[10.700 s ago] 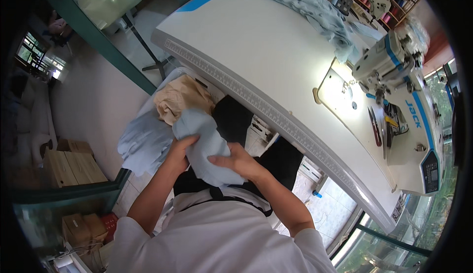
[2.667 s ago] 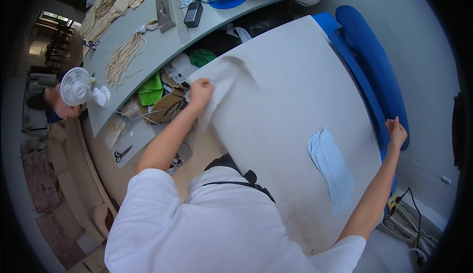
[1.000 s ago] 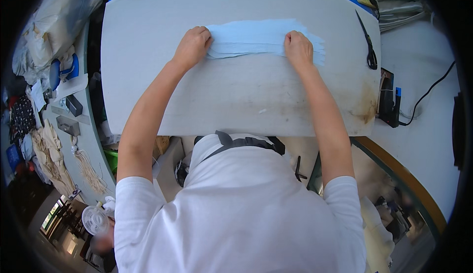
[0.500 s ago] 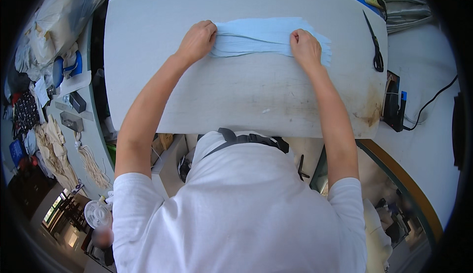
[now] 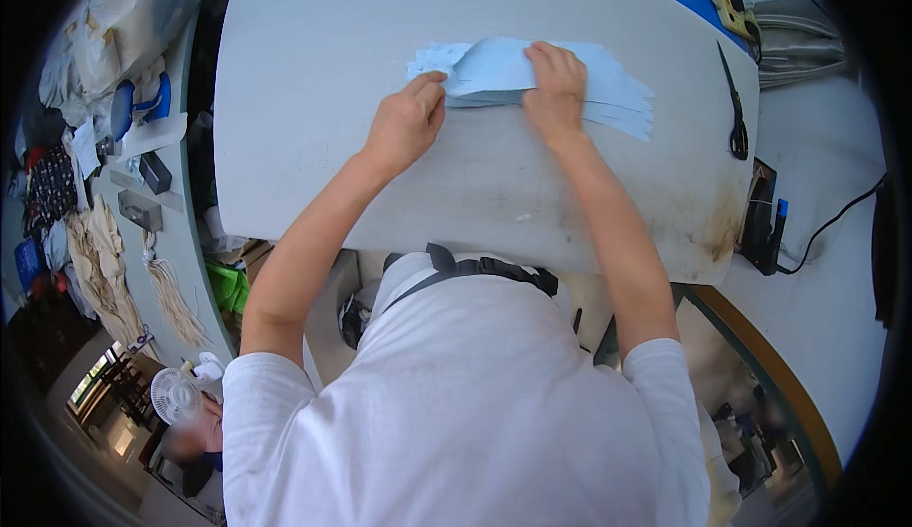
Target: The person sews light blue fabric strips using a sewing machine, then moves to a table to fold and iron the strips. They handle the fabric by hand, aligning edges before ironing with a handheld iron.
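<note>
I had the left hand (image 5: 408,126) pinched on the cloth (image 5: 616,85), the right hand (image 5: 557,90) half-curled across it, grip unclear. One piece (image 5: 494,63) was partly raised; the rest lay fanned toward the far edge of the worktop (image 5: 313,118), scissors (image 5: 738,133) by its right.

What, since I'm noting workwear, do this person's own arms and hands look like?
The left hand and right hand are bare, with no gloves or wristwear visible. The forearms are bare too, below short, plain white sleeves.
</note>
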The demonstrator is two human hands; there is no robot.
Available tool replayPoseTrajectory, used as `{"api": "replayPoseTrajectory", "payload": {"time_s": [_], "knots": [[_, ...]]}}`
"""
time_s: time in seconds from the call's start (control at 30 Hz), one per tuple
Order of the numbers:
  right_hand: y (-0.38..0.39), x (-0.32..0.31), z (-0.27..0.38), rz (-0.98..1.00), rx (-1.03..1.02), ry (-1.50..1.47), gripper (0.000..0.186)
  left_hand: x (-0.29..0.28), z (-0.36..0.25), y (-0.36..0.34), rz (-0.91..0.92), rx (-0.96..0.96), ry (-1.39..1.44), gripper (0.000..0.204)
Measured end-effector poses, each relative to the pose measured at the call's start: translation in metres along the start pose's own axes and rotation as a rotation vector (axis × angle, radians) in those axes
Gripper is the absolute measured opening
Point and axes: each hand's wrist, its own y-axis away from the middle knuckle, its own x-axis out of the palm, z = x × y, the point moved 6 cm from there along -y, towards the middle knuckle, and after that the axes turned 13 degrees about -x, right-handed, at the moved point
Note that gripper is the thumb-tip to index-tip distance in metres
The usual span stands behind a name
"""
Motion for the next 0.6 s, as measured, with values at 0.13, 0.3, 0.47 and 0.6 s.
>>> {"api": "replayPoseTrajectory", "payload": {"time_s": [0.13,0.3,0.47,0.6], "knots": [[0.03,-0.047,0.005,0.029,-0.115,0.018,0.029,0.014,0.004,0.035,-0.044,-0.016,-0.018,0.008],[0.084,-0.077,0.037,0.128,-0.14,-0.066,0.023,0.02,-0.003,0.074,-0.116,-0.115,0.043,0.007],[0.138,-0.091,0.082,0.324,0.016,-0.193,0.026,0.038,0.013,0.125,-0.06,-0.415,0.282,0.007],[0.136,-0.103,0.095,0.318,0.151,-0.319,0.027,0.035,0.031,0.141,-0.074,-0.779,0.388,0.015]]}}
